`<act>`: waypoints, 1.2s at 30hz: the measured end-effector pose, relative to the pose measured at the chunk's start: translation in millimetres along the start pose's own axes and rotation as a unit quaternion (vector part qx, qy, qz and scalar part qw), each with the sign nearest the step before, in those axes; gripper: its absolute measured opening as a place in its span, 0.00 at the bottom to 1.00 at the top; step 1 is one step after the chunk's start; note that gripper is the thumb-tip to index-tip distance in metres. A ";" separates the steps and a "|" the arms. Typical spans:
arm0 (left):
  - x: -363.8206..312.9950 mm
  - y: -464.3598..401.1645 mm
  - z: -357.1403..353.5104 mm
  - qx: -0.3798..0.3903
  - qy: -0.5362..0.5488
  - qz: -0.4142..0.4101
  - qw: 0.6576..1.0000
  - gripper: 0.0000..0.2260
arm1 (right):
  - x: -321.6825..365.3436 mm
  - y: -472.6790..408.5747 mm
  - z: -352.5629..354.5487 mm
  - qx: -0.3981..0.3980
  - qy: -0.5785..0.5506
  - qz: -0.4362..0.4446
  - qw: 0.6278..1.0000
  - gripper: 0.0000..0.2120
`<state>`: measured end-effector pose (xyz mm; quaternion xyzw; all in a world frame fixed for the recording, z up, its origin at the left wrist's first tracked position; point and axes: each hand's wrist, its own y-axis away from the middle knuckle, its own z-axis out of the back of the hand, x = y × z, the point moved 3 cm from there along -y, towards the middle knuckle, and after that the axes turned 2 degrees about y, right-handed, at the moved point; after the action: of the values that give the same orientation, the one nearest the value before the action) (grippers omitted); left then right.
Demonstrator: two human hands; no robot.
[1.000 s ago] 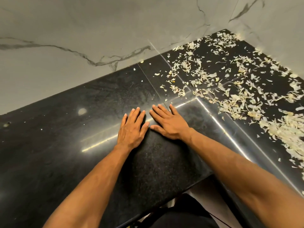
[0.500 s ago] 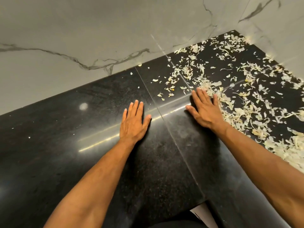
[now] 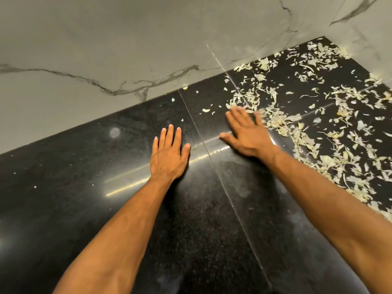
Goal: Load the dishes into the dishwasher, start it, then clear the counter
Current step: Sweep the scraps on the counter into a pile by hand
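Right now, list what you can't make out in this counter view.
- Right hand: fingertips smeared by motion blur in the head view, so contact with the scraps is unclear.
- Scraps: cut off by the right edge; what they are is too fine to tell.
- Counter: front edge below the frame.
- Under the left hand: hidden by the palm.

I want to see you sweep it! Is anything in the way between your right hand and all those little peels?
Nothing visible. The right hand lies flat on the black counter, its blurred fingertips already at the near edge of the peel scraps. The left hand rests flat, apart from them.
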<state>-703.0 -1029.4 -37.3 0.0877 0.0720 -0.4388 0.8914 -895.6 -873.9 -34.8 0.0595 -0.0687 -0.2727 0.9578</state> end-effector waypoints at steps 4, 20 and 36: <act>1.2 -3.4 -0.5 -0.004 0.011 0.006 1.000 0.27 | -49.3 -0.2 5.9 0.005 -0.004 -0.123 0.992 0.39; 9.4 -11.8 2.8 -0.030 0.021 0.147 0.989 0.26 | 76.2 -69.7 3.7 0.023 0.012 0.117 0.993 0.33; 14.1 -18.6 1.9 -0.017 0.002 0.121 0.993 0.27 | 100.6 -122.6 22.5 0.001 -0.004 0.170 0.985 0.28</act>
<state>-709.1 -1051.9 -40.0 0.0814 0.0707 -0.3264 0.9391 -877.6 -1032.5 -21.3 0.0470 -0.0822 -0.1056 0.9899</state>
